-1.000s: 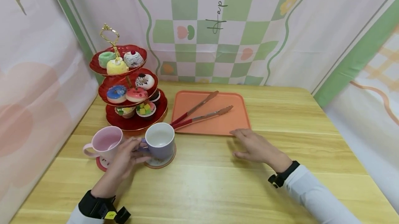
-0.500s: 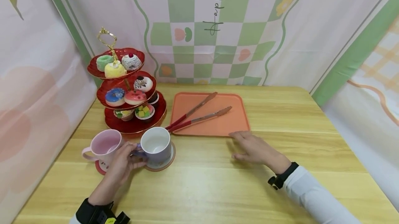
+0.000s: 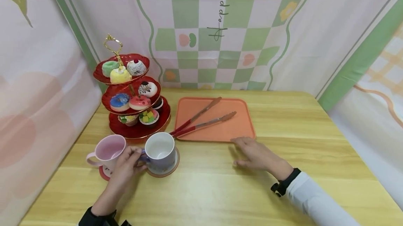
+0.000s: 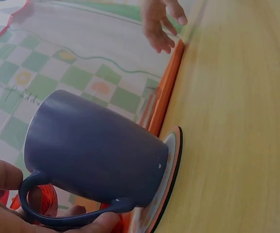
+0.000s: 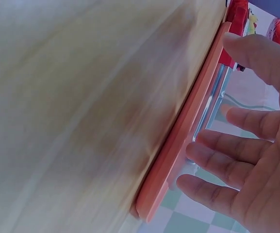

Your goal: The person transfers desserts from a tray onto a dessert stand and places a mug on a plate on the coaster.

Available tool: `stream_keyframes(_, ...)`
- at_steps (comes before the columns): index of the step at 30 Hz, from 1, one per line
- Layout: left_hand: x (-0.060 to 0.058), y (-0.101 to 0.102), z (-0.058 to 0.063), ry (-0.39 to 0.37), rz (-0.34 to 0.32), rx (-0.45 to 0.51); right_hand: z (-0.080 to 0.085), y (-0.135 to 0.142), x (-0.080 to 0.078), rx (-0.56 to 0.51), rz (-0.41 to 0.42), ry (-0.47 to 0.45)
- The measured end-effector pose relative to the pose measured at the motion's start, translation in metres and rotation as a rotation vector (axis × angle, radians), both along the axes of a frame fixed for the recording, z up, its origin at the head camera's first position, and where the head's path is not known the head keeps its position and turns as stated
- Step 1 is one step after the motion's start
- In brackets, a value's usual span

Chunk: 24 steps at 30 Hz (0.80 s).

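My left hand (image 3: 127, 164) pinches the handle of a purple-blue mug (image 4: 96, 145) with a white inside. The mug stands upright on a round coaster (image 3: 163, 173), and in the head view its inside looks empty. Just left of it, a pink mug (image 3: 110, 149) sits on a red-rimmed coaster (image 3: 105, 172), partly covered by my left hand. My right hand (image 3: 258, 154), fingers spread and holding nothing, hovers by the front right corner of an orange tray (image 3: 220, 131). Red-handled metal tongs (image 3: 201, 124) lie spread across that tray, their handle end reaching behind the purple-blue mug.
Behind the mugs rises a three-tier red stand (image 3: 138, 133) with a gold ring handle, bearing small cakes, donuts and cupcakes. Patterned cloth (image 3: 214, 61) hangs along the table's back and both sides. Bare wood tabletop (image 3: 204, 191) lies between my arms.
The purple-blue mug has shifted slightly left on its coaster, with my left hand at its handle. My right hand stays by the tray corner. The head view has tilted a little.
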<state>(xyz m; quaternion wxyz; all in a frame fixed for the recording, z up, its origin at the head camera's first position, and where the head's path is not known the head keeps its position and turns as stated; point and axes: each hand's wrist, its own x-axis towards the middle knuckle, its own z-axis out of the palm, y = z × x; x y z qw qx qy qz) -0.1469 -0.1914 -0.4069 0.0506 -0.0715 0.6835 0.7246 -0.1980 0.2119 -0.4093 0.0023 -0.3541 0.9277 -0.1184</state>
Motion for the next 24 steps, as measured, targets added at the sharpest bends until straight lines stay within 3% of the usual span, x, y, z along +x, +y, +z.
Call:
stream_keyframes(9, 0.002, 0.002, -0.004, 0.09, 0.001, -0.112, -0.005, -0.001, -0.001, -0.004, 0.006, -0.009)
stream_keyframes(16, 0.003, 0.003, 0.005, 0.183, -0.005, -0.261, -0.004, -0.001, -0.002, -0.022, 0.006, 0.019)
stream_keyframes(18, 0.006, 0.006, 0.009, 0.287, 0.017, -0.363, -0.004, 0.0, -0.002, -0.029, -0.001, 0.03)
stream_keyframes(20, 0.01, 0.012, 0.016, 0.436, 0.056, -0.491, -0.003, 0.001, -0.002, -0.042, -0.009, 0.044)
stream_keyframes(24, 0.014, 0.037, 0.036, 0.802, 0.12, -0.699, 0.003, -0.002, -0.004, -0.087, -0.032, 0.082)
